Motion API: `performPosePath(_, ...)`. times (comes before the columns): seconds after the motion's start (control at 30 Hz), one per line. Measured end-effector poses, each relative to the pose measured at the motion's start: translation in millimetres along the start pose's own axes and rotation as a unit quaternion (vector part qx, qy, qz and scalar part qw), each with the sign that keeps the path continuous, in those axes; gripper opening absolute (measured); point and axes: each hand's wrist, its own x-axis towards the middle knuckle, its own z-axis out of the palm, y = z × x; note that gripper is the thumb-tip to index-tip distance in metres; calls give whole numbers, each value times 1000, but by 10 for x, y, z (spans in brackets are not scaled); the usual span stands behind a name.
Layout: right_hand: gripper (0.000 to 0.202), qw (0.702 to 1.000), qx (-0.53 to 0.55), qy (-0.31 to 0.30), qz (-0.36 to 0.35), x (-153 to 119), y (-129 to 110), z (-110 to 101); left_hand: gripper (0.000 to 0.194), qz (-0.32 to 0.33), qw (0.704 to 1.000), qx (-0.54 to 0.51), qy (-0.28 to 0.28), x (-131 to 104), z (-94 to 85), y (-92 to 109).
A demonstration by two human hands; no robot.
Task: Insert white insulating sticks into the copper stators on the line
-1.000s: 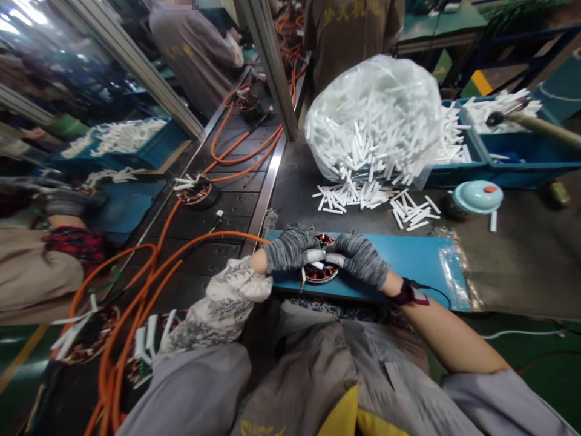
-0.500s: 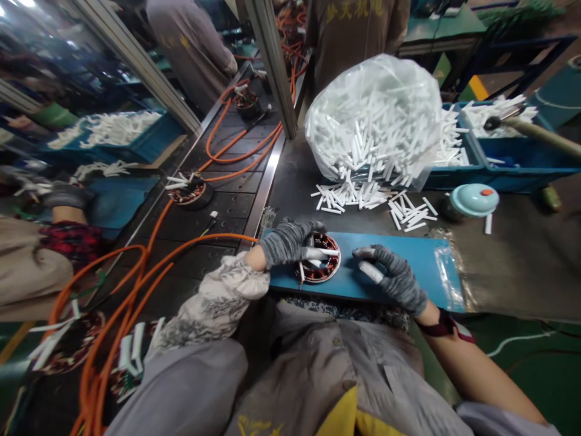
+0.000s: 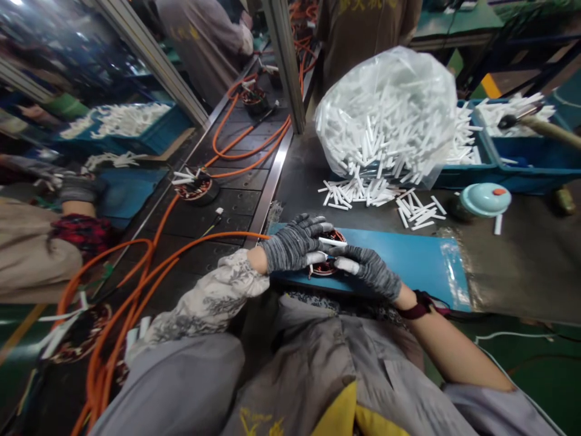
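A round motor stator (image 3: 323, 267) with copper windings lies on the blue mat (image 3: 399, 254), partly covered by both hands. My left hand (image 3: 295, 243), in a grey glove with whitish fingertips, grips it from the left, its fingers along the upper side and its thumb lower down. One white sleeve tube (image 3: 334, 241) lies across the stator by the left fingertips. Reaching in from the right, my right hand (image 3: 371, 271), gloved alike, has its thumb and fingers drawn together over the stator. Something small and bluish shows at those fingertips, too small to name.
Behind the mat, a clear bag (image 3: 385, 115) spills white tubes beside loose tubes (image 3: 420, 209). Blue bins (image 3: 531, 169) and a pale blue-lidded jar (image 3: 485, 200) stand right. Left, orange cables (image 3: 140, 278) and another stator (image 3: 196, 189) lie on the conveyor; a co-worker's gloved hand (image 3: 77, 186) is beyond.
My right hand has moved left from the mat onto the stator, and its fingers have come together. My left fingers have shifted over the stator's upper side. The camera view has shifted slightly.
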Motion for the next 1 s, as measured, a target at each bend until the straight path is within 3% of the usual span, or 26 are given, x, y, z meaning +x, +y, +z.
performPosePath(0.17,39,998,21,-60,25,167,-72,-201,30,54,986,-152,32,61,4,-34)
performPosePath(0.37,40,992,54,-55,104,332,-58,-268,29,5,968,-249,41,114,29,-50)
performPosePath(0.57,38,992,75,-34,93,335,-33,-209,21,48,974,-221,5,176,-29,-126)
performPosePath(0.8,22,987,-128,98,14,168,-10,-54,23,65,995,-70,7,272,24,-166)
performPosePath(0.9,44,987,-101,114,-48,61,44,-125,24,45,999,-16,-1,310,17,-43)
performPosePath(1.0,69,993,-35,104,-46,19,139,-208,24,25,1000,-9,5,417,79,93)
